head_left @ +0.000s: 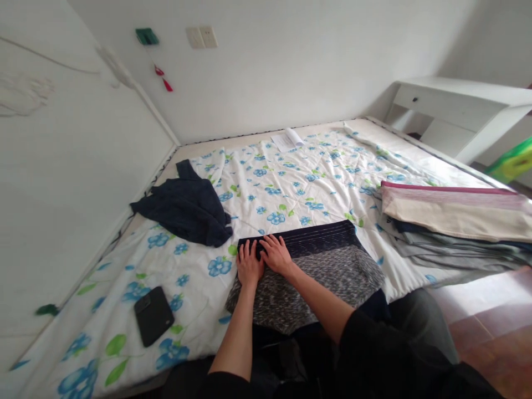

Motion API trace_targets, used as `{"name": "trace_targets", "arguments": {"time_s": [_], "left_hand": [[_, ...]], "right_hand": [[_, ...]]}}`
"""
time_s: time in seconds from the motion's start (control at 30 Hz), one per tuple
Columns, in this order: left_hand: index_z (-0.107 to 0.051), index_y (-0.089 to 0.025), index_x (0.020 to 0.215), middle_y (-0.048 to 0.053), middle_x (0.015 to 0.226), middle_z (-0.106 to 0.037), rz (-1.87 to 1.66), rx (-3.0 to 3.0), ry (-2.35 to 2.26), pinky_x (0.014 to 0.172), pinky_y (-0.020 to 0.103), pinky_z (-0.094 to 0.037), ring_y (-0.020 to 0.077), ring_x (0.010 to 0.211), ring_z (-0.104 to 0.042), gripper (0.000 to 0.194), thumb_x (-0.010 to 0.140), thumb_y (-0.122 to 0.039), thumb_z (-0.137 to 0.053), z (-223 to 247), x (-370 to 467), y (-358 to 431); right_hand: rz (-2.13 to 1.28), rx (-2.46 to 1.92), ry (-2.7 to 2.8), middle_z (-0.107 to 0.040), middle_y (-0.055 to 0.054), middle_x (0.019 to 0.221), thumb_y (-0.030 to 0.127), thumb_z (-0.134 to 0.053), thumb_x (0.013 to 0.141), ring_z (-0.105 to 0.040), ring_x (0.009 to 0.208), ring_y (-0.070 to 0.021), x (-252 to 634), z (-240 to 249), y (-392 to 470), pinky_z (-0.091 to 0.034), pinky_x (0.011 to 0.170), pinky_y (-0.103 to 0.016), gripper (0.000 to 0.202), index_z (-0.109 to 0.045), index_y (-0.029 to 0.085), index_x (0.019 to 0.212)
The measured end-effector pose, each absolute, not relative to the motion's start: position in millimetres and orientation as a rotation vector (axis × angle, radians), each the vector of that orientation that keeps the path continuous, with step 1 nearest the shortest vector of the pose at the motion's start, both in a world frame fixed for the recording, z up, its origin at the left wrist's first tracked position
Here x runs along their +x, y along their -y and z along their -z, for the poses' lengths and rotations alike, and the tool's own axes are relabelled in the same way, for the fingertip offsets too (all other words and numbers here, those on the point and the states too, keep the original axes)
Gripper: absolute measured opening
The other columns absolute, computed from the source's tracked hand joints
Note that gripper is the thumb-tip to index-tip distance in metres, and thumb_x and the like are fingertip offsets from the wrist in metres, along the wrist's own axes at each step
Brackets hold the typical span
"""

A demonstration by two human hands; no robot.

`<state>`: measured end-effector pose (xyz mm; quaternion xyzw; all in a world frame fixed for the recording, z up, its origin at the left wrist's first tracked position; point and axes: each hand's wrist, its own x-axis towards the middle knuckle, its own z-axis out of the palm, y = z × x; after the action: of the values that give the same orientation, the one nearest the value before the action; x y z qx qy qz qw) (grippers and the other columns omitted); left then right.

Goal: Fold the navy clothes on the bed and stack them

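A dark-navy and speckled-grey knitted garment (328,271) lies partly folded on the bed's front edge, its striped dark band along the far side. My left hand (249,263) rests flat on the band's left end, fingers stretched out. Right beside it, my right hand (275,254) presses on the same band with fingers spread. Neither hand grips the cloth. Further left, a crumpled navy garment (189,205) lies apart from both hands. The garment's near edge is partly hidden by my forearms.
A black phone (153,316) lies at the left on the floral sheet (274,191). Folded clothes (453,213) are stacked at the right edge. An open notebook (287,140) lies near the back wall. A white desk (457,111) stands at the far right.
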<state>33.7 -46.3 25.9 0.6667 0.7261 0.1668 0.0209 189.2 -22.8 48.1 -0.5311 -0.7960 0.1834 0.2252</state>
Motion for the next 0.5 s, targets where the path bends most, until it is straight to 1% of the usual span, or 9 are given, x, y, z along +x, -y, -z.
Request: {"name": "trace_targets", "arguments": {"time_s": [0.07, 0.13, 0.17, 0.23, 0.33, 0.43, 0.5], "left_hand": [[-0.055, -0.024, 0.170, 0.012, 0.182, -0.043, -0.500, 2.072, -2.238, 0.136, 0.061, -0.033, 0.0376, 0.169, -0.035, 0.063, 0.108, -0.034, -0.050, -26, 33, 46], [-0.055, -0.024, 0.170, 0.013, 0.181, -0.044, -0.511, 2.076, -2.245, 0.135, 0.062, -0.034, 0.0385, 0.168, -0.036, 0.063, 0.109, -0.038, -0.051, -26, 33, 46], [-0.056, -0.024, 0.169, 0.013, 0.181, -0.045, -0.528, 2.076, -2.255, 0.135, 0.062, -0.034, 0.0389, 0.168, -0.036, 0.063, 0.109, -0.041, -0.051, -26, 34, 45], [-0.057, -0.024, 0.168, 0.013, 0.180, -0.046, -0.568, 2.075, -2.274, 0.136, 0.062, -0.033, 0.0388, 0.168, -0.037, 0.062, 0.110, -0.046, -0.051, -26, 36, 44], [-0.059, -0.024, 0.167, 0.013, 0.178, -0.049, -0.588, 2.086, -2.282, 0.136, 0.062, -0.033, 0.0388, 0.167, -0.037, 0.062, 0.110, -0.048, -0.051, -26, 37, 43], [-0.060, -0.022, 0.166, 0.014, 0.178, -0.049, -0.568, 2.092, -2.292, 0.135, 0.061, -0.034, 0.0389, 0.166, -0.038, 0.062, 0.110, -0.048, -0.051, -27, 36, 41], [-0.060, -0.020, 0.166, 0.014, 0.178, -0.049, -0.555, 2.095, -2.299, 0.136, 0.061, -0.034, 0.0388, 0.166, -0.038, 0.063, 0.111, -0.048, -0.049, -27, 37, 40]], "right_hand": [[-0.508, -1.447, 2.216, -0.056, 0.005, 0.172, 0.044, -0.052, 0.115, -0.046, 0.165, -0.0266, 182, -49, 23, -0.025, 0.141, -0.051, 0.046, -0.065, 0.041, 0.159], [-0.519, -1.427, 2.235, -0.059, 0.004, 0.169, 0.048, -0.054, 0.114, -0.048, 0.163, -0.0273, 194, -48, 22, -0.028, 0.140, -0.049, 0.044, -0.069, 0.044, 0.155], [-0.522, -1.417, 2.246, -0.060, 0.003, 0.169, 0.050, -0.055, 0.114, -0.049, 0.163, -0.0276, 206, -46, 21, -0.029, 0.140, -0.048, 0.045, -0.069, 0.043, 0.156], [-0.502, -1.429, 2.253, -0.059, -0.001, 0.170, 0.050, -0.055, 0.114, -0.049, 0.162, -0.0280, 241, -44, 17, -0.030, 0.139, -0.048, 0.048, -0.067, 0.038, 0.159], [-0.426, -1.523, 2.238, -0.055, -0.005, 0.174, 0.050, -0.052, 0.116, -0.046, 0.163, -0.0281, 308, -38, 13, -0.028, 0.138, -0.052, 0.052, -0.063, 0.030, 0.163], [-0.390, -1.699, 2.209, -0.051, -0.006, 0.177, 0.052, -0.049, 0.117, -0.044, 0.165, -0.0276, 387, -30, 11, -0.026, 0.139, -0.051, 0.055, -0.059, 0.029, 0.166], [-0.394, -1.856, 2.157, -0.046, -0.008, 0.179, 0.053, -0.047, 0.117, -0.040, 0.167, -0.0290, 439, -22, 11, -0.024, 0.140, -0.051, 0.059, -0.056, 0.027, 0.169]]}}
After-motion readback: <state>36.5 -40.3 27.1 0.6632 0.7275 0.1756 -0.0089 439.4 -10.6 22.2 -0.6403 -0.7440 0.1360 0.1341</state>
